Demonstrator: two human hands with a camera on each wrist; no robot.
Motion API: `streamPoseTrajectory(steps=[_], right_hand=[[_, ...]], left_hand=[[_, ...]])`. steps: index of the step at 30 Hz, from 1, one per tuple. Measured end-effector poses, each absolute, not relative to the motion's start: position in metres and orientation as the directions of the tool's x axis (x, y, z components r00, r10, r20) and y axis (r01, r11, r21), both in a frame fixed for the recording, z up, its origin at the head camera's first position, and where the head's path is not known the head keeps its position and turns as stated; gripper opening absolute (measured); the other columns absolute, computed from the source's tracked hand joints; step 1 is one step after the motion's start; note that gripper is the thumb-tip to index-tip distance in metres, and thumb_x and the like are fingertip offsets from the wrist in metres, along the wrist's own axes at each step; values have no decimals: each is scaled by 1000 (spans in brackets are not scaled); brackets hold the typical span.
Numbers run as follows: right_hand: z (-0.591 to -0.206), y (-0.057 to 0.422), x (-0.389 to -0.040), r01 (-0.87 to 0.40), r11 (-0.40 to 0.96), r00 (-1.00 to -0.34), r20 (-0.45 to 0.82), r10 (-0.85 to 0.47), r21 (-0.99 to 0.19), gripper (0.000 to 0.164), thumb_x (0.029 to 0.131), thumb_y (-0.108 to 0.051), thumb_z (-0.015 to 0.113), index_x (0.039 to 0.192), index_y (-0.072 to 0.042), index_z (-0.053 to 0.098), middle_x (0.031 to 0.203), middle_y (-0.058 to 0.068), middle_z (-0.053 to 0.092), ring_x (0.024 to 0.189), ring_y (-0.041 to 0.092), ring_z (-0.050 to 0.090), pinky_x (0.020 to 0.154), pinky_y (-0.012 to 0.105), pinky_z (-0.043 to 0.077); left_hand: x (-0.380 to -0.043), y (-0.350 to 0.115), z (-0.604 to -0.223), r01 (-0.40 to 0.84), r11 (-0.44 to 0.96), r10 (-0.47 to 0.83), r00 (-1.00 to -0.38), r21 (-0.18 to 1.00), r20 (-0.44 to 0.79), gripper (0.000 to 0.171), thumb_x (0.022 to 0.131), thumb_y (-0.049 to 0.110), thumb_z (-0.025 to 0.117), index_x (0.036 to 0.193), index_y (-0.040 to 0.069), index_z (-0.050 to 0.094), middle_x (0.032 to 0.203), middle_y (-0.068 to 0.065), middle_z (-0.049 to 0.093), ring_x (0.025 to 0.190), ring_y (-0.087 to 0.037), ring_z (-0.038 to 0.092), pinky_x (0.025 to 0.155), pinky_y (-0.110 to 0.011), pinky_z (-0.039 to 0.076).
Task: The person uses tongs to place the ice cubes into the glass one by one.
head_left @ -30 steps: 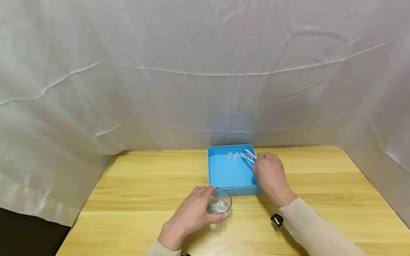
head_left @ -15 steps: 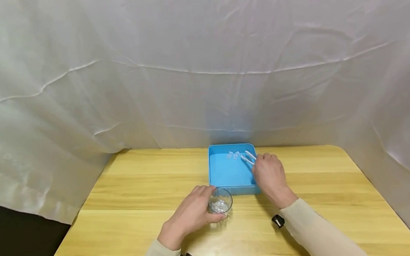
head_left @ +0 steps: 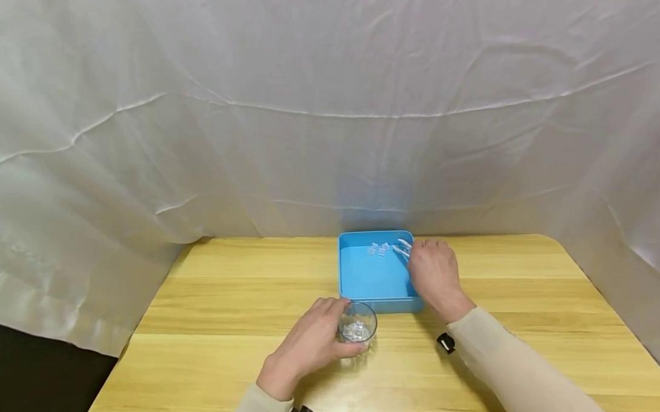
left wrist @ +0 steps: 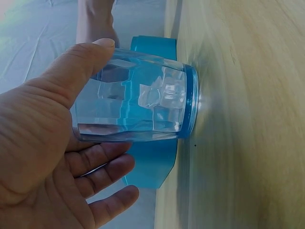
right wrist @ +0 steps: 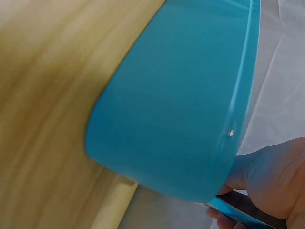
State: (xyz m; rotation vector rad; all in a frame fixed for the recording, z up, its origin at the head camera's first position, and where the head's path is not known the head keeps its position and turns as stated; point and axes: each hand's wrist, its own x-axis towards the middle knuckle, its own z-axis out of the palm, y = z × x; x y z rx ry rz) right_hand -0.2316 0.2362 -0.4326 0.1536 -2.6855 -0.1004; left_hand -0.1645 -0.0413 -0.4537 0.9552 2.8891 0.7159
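My left hand (head_left: 307, 346) holds a clear drinking glass (head_left: 361, 311) upright on the table, its thumb on the near side. Small clear cubes (left wrist: 162, 95) lie in the bottom of the glass in the left wrist view. Over the right wall of a blue tray (head_left: 376, 283), my right hand (head_left: 435, 275) grips white tweezers (head_left: 404, 250), with the two prongs apart inside the tray. Several small clear pieces (head_left: 379, 249) lie near the tray's back wall, left of the tips. Whether anything sits between the prongs is too small to tell. The tray's outer side hides most of the right fingers in the right wrist view.
The wooden table (head_left: 229, 294) extends to both sides of the tray. A pale cloth curtain (head_left: 284, 141) hangs right behind the table and along its sides. The tray's raised walls (right wrist: 167, 105) stand between the right wrist and the pieces.
The tweezers' tips have shifted slightly to the right relative to the loose pieces, and the prongs look a little closer together. The left hand stays on the glass. The head view has shifted slightly.
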Motion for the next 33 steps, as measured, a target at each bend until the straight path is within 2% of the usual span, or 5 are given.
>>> streamPoseTrajectory(steps=[7, 14, 24, 28, 33], right_hand=[[-425, 238, -230, -73, 997, -944, 321, -77, 25, 20, 97, -11, 67, 94, 9, 70, 76, 17, 60, 72, 32, 55, 68, 45, 55], [-408, 239, -215, -53, 990, -983, 180, -29, -131, 26, 94, -16, 72, 94, 9, 68, 72, 10, 54, 68, 28, 51, 59, 39, 49], [-411, 244, -210, -100, 995, -927, 365, -85, -23, 21, 90, -9, 71, 80, 8, 64, 69, 15, 55, 63, 30, 50, 54, 42, 51], [-414, 242, -211, -103, 995, -935, 340, -96, -1, 21, 90, -10, 73, 83, 8, 66, 69, 14, 56, 65, 29, 51, 56, 42, 52], [-412, 240, -210, -91, 995, -955, 287, -74, -43, 21, 91, -11, 72, 82, 6, 66, 68, 11, 54, 64, 28, 51, 56, 43, 53]], left_hand=[[-163, -40, -453, 554, 710, 563, -817, 435, 121, 86, 85, 57, 84, 149, 8, 55, 143, -7, 64, 133, -24, 58, 112, -41, 53], [-160, -39, -452, 554, 706, 560, -818, 441, 131, 85, 84, 55, 85, 148, 8, 55, 141, -7, 65, 133, -25, 58, 112, -42, 52], [-162, -38, -451, 547, 706, 560, -820, 449, 119, 86, 85, 55, 84, 149, 8, 54, 141, -7, 64, 132, -24, 57, 111, -41, 53], [-161, -38, -451, 547, 708, 558, -821, 447, 120, 85, 84, 56, 85, 149, 8, 55, 141, -7, 64, 133, -24, 57, 111, -41, 53], [-163, -39, -451, 550, 707, 560, -820, 446, 123, 86, 84, 56, 84, 149, 8, 55, 142, -8, 64, 133, -24, 57, 111, -41, 53]])
